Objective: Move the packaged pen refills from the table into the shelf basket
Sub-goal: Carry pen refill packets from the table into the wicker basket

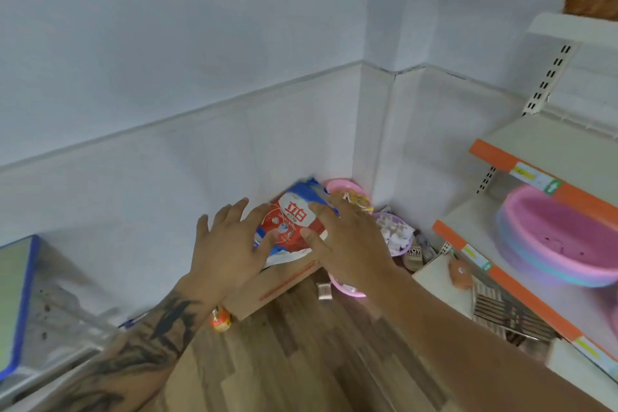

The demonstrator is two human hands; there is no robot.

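Both hands are reaching toward the middle of the frame, over a red, white and blue packet [294, 221] lying on top of a cardboard box [284, 281] in the room corner. The left hand [230, 244] is spreading its fingers straight, thumb touching the packet's lower left edge. The right hand [347, 244] is lying flat with straight fingers along the packet's right side. Neither is curling round it, so nothing is being gripped yet.

Whether this packet is the pen refills cannot be told; the print is blurred. No desk is clearly showing; the lower middle is wood-grain floor [301, 361]. A stack of pink basins [561, 237] is sitting on the orange-edged shelf [521, 298] at right, likely the target. Judging from this, the task is barely starting: pickup and transfer are both left.

Around the box: small pink bowls [347, 189], a purple bowl of white bits [394, 231], and a wire rack [508, 314] under the shelf. The clutter at right may be crowding the path to the shelf.
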